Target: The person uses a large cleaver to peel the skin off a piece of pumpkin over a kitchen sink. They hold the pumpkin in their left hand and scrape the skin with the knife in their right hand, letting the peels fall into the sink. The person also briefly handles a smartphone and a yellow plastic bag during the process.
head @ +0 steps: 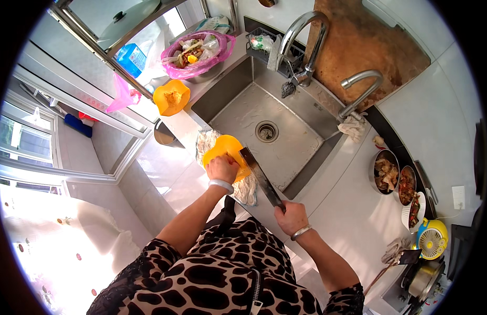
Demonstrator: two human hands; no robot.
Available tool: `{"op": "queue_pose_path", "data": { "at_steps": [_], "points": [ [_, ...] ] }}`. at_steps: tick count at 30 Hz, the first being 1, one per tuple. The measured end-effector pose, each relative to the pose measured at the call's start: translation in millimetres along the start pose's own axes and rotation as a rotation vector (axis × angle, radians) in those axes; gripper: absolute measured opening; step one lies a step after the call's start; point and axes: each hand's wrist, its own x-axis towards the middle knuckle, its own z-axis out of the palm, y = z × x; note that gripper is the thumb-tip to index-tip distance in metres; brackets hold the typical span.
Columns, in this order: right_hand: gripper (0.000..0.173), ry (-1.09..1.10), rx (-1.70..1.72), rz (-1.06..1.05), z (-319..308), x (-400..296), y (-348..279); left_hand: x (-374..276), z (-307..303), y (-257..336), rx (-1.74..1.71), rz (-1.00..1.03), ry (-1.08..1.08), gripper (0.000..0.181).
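My left hand grips a peeled orange pumpkin piece at the near left edge of the sink, its fingers reaching into the hollow. Under the pumpkin lies a crumpled cloth draped over the counter edge. In my right hand is the handle of a kitchen knife with a long dark blade. The blade points away from me, its tip beside the right side of the pumpkin. Another orange pumpkin piece, cut face up, sits on the counter left of the sink.
Ahead is a stainless steel sink with a tall faucet and a smaller tap. A pink-lined bowl of scraps stands at the far left. Dishes of food and a yellow fan line the right wall.
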Motion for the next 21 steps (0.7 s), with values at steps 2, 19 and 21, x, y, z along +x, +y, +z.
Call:
{"op": "queue_pose_path", "data": {
  "at_steps": [2,19,21],
  "points": [
    [0.029,-0.007,-0.005,-0.012,0,1,4,1,3,-3,-0.02,0.001,0.021,0.013],
    [0.033,-0.05,0.028,-0.102,-4,2,2,27,-45,-36,-0.238,0.15,-0.145,0.015],
    [0.034,-0.056,0.024,-0.121,-3,2,0,36,-46,-43,-0.386,0.085,-0.225,0.015]
  ]
}}
